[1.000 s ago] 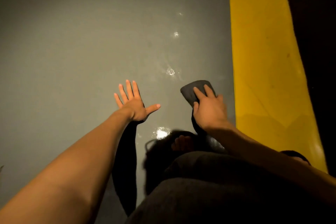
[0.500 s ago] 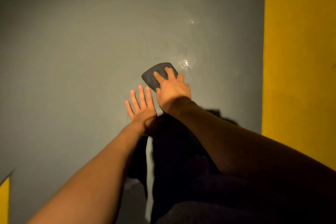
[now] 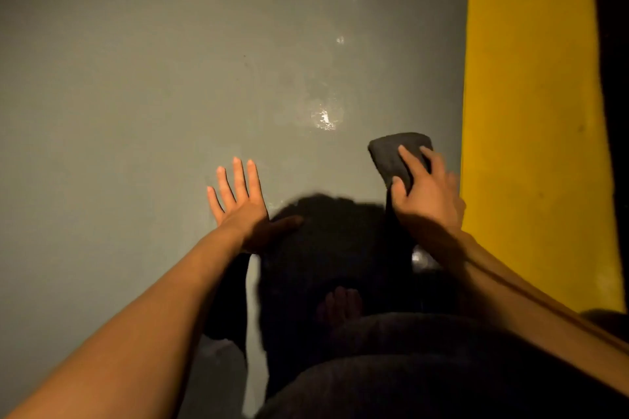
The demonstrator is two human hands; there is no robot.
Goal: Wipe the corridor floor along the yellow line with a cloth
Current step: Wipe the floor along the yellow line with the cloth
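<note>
We see our left hand (image 3: 238, 201) at about 8 o'clock from frame centre, flat on the grey floor (image 3: 136, 95), fingers straight and spread, thumb pointing toward 3 o'clock into shadow. It grasps nothing; looks like a brace, taking our weight so the other arm can sweep freely.

Around 12 to 1 o'clock of that hand we note a shiny wet-looking patch (image 3: 323, 117) on the floor, with two smaller glints further up toward 12 o'clock. Likely moisture or residue yet to be wiped, though we cannot tell which.

At 6 o'clock our bare foot (image 3: 340, 306) shows dimly in the dark shadow between the arms, above a knee in dark fabric. So we read a low crouch or kneel.

Our right hand (image 3: 425, 194) sits at 3 o'clock from the left hand, well apart from it. Its fingers lie over the dark cloth (image 3: 394, 153) and the thumb hooks its near edge, pressing it to the floor. The cloth is folded into a pad, probably for even pressure. It lies on the grey floor at 5 o'clock of the wet patch and just beside the yellow line (image 3: 531, 112), which runs along the 3 o'clock side. Holding it there keeps the strokes tracking the line's edge. We judge wiping is mid-way.
</note>
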